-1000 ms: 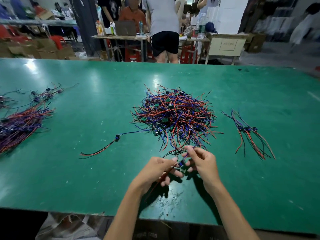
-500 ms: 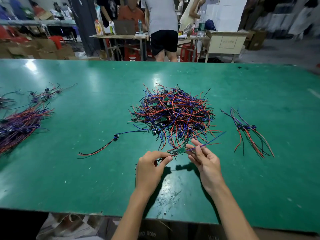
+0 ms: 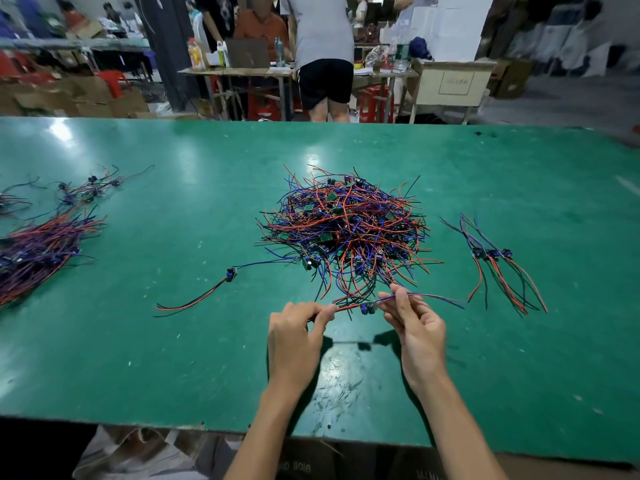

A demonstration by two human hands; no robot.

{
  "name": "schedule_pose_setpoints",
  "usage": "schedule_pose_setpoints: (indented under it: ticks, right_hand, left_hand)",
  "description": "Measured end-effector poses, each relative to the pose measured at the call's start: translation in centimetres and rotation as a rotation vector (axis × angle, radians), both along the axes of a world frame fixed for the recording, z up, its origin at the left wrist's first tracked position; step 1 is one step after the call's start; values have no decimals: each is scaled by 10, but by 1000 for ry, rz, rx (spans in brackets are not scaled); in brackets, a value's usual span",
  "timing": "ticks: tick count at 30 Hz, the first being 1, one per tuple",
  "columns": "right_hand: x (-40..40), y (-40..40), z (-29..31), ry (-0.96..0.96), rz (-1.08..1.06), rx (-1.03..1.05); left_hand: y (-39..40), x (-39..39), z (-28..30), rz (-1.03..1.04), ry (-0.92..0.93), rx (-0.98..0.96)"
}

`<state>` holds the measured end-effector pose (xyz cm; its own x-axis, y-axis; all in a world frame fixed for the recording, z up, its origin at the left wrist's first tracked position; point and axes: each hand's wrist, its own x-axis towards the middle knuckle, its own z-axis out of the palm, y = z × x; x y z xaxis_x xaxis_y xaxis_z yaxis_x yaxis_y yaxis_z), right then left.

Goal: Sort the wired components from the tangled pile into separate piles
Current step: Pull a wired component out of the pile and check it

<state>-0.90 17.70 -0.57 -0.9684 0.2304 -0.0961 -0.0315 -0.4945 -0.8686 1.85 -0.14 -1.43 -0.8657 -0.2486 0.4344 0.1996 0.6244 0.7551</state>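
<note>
A tangled pile (image 3: 346,233) of red, blue and black wired components lies in the middle of the green table (image 3: 519,358). Just in front of it I hold one wired component (image 3: 367,307) stretched level above the table. My left hand (image 3: 294,337) pinches its red and black leads. My right hand (image 3: 415,323) pinches its blue leads, whose free ends trail off to the right. A small sorted pile (image 3: 498,265) lies at the right, a large one (image 3: 38,251) at the far left. A single component (image 3: 230,273) lies alone left of the tangle.
Another loose group of components (image 3: 90,190) lies at the back left. The table's near edge runs just below my forearms. Beyond the far edge a person in black shorts (image 3: 323,57) stands by tables, red stools and cardboard boxes.
The component came free of the tangle's front edge. My hands moved apart, pulling it out straight between them, and rose slightly toward the pile.
</note>
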Motion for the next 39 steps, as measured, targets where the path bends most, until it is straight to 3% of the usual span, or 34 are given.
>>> schedule_pose_setpoints:
  ticks: [5, 15, 22, 28, 33, 39]
  right_hand:
    - [1, -3, 1, 7, -85, 54]
    - [2, -6, 2, -68, -59, 73]
    - [-1, -7, 1, -90, -39, 87]
    - [-19, 11, 26, -41, -262, 165]
    - [-72, 54, 59, -26, -399, 442]
    - [-139, 130, 73, -242, -269, 1179]
  left_hand:
    - [1, 0, 2, -5, -29, 15]
    - [-1, -2, 5, 71, -72, -1]
    - [-2, -2, 5, 10, -123, 133]
    - [-3, -4, 0, -80, -136, 212]
    - [-3, -6, -1, -80, -139, 235]
    - [-7, -11, -1, 35, -133, 310]
